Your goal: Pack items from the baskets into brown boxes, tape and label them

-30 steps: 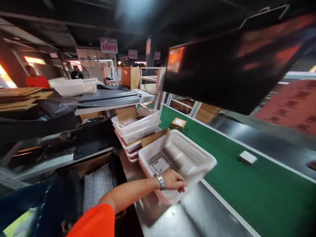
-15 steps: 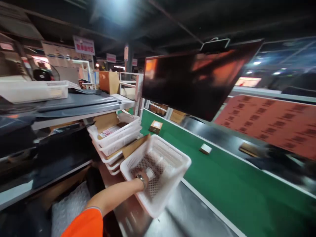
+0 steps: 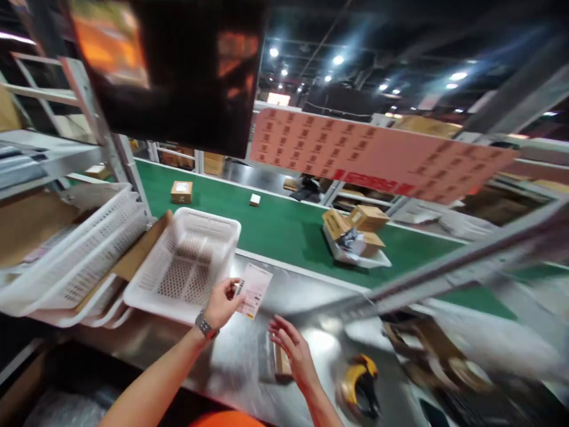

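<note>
Between the thumb and fingers of my left hand (image 3: 223, 303) is a printed paper slip (image 3: 255, 289), held above the metal table (image 3: 231, 362). A white plastic basket (image 3: 180, 296) lies just left of that hand, with nothing visible inside. My right hand (image 3: 291, 344) hovers with its fingers apart over a small brown box (image 3: 281, 360), which it partly hides. Whether the fingers touch the box I cannot tell. To the right of my right hand lies a yellow and black barcode scanner (image 3: 361, 382), blurred.
Stacked white baskets (image 3: 89, 255) stand at the left. Beyond the table runs a green conveyor belt (image 3: 284, 231), carrying small boxes and a loaded white tray (image 3: 355, 258). A monitor (image 3: 178, 77) and a pink code sheet (image 3: 355, 151) hang above. A metal post (image 3: 413, 273) slants at right.
The view has swung right. My left hand, formerly inside the white basket, is out of it with the paper slip. My right hand, the small box and the scanner have come into view.
</note>
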The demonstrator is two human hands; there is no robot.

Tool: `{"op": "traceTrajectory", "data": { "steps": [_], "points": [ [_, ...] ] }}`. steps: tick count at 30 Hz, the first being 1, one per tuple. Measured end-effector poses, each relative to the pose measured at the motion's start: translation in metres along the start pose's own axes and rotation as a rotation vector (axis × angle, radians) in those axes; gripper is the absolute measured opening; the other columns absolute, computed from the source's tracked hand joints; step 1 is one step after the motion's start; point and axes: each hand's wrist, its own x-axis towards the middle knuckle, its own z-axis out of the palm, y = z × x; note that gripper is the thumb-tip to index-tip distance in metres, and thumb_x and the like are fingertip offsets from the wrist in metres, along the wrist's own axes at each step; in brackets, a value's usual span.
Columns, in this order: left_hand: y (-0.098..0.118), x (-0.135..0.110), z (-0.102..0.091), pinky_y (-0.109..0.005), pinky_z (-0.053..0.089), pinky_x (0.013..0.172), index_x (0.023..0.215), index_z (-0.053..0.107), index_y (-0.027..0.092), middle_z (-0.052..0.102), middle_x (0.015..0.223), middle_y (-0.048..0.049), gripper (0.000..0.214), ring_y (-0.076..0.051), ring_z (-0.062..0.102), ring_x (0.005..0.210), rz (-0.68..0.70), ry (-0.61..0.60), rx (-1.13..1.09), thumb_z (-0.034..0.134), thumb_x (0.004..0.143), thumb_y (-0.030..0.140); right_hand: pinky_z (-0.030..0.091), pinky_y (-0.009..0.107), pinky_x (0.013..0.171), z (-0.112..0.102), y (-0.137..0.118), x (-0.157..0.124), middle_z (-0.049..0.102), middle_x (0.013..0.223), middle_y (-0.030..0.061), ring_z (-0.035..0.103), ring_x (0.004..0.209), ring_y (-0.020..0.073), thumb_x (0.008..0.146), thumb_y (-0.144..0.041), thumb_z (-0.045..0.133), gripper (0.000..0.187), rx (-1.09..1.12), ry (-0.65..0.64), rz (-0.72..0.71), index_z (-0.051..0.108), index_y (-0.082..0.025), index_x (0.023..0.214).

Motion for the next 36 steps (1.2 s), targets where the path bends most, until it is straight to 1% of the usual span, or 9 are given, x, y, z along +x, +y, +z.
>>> {"op": "traceTrajectory", "data": {
  "steps": [2,4,9,12,16,23,31,34,36],
  "points": [
    [-0.011,-0.029,0.046,-0.037,0.068,0.093,0.119,0.081,0.02,0.089,0.106,-0.0093,0.043,-0.026,0.085,0.099,-0.009,-0.165,-0.122,0.095,0.079,0.028,0.07,0.064,0.108,0.008,-0.02,-0.016,0.092,0.121,0.0168,0.086,0.117,0.0445,0.071,-0.092,0.091,0.077,0.071,-0.038,-0.041,0.089,-0.027,0.113],
    [-0.023,-0.056,0.082,-0.037,0.069,0.091,0.108,0.081,0.021,0.09,0.105,-0.0104,0.041,-0.026,0.086,0.097,-0.044,-0.265,-0.167,0.099,0.075,0.035,0.071,0.056,0.101,0.004,-0.029,-0.029,0.092,0.107,0.0143,0.086,0.105,0.0395,0.069,-0.091,0.095,0.073,0.092,-0.007,-0.044,0.088,-0.025,0.098],
    [-0.052,-0.1,0.139,-0.031,0.062,0.067,0.08,0.081,0.019,0.083,0.076,-0.0067,0.034,-0.022,0.078,0.07,-0.201,-0.463,-0.044,0.099,0.078,0.048,0.066,0.043,0.072,-0.042,-0.013,-0.064,0.087,0.084,0.0072,0.078,0.073,0.0288,0.068,-0.098,0.089,0.075,0.15,0.025,0.077,0.082,-0.025,0.088],
    [-0.061,-0.116,0.167,-0.029,0.061,0.066,0.08,0.082,0.018,0.082,0.073,-0.006,0.029,-0.02,0.076,0.066,-0.277,-0.374,-0.036,0.096,0.083,0.043,0.065,0.04,0.073,-0.074,0.004,-0.09,0.087,0.085,0.007,0.081,0.076,0.0282,0.068,-0.094,0.09,0.073,0.258,0.063,0.129,0.083,-0.024,0.089],
    [-0.069,-0.135,0.202,-0.028,0.06,0.064,0.083,0.081,0.016,0.085,0.078,-0.0084,0.034,-0.021,0.081,0.07,-0.332,-0.279,-0.09,0.099,0.082,0.045,0.064,0.035,0.073,-0.106,0.028,-0.123,0.089,0.089,0.0085,0.082,0.081,0.0255,0.06,-0.079,0.104,0.068,0.427,0.177,0.216,0.086,-0.021,0.091],
    [-0.079,-0.168,0.237,-0.028,0.062,0.064,0.091,0.084,0.013,0.087,0.087,-0.0133,0.047,-0.025,0.086,0.077,-0.343,-0.298,-0.062,0.103,0.079,0.054,0.062,0.028,0.072,-0.138,0.058,-0.16,0.086,0.085,0.0051,0.078,0.078,0.0186,0.052,-0.074,0.112,0.07,0.532,0.242,0.224,0.087,-0.019,0.088],
    [-0.099,-0.191,0.259,-0.026,0.061,0.062,0.089,0.082,0.013,0.085,0.083,-0.0111,0.047,-0.021,0.082,0.071,-0.361,-0.315,-0.114,0.103,0.078,0.053,0.063,0.035,0.074,-0.158,0.069,-0.185,0.085,0.082,0.0053,0.076,0.076,0.0221,0.054,-0.085,0.107,0.073,0.422,0.279,0.181,0.088,-0.02,0.083],
    [-0.108,-0.195,0.261,-0.031,0.066,0.069,0.096,0.082,0.012,0.086,0.09,-0.014,0.048,-0.025,0.084,0.079,-0.376,-0.358,-0.067,0.1,0.082,0.054,0.06,0.034,0.071,-0.161,0.077,-0.19,0.085,0.08,0.0059,0.074,0.074,0.0215,0.05,-0.086,0.107,0.075,0.414,0.31,0.178,0.09,-0.02,0.082],
    [-0.113,-0.199,0.261,-0.041,0.071,0.083,0.109,0.083,0.012,0.087,0.106,-0.0183,0.051,-0.031,0.087,0.094,-0.313,-0.328,0.046,0.099,0.083,0.053,0.058,0.033,0.069,-0.162,0.082,-0.193,0.085,0.08,0.0071,0.074,0.073,0.0214,0.049,-0.087,0.107,0.078,0.422,0.323,0.179,0.091,-0.018,0.082]
  ]
}}
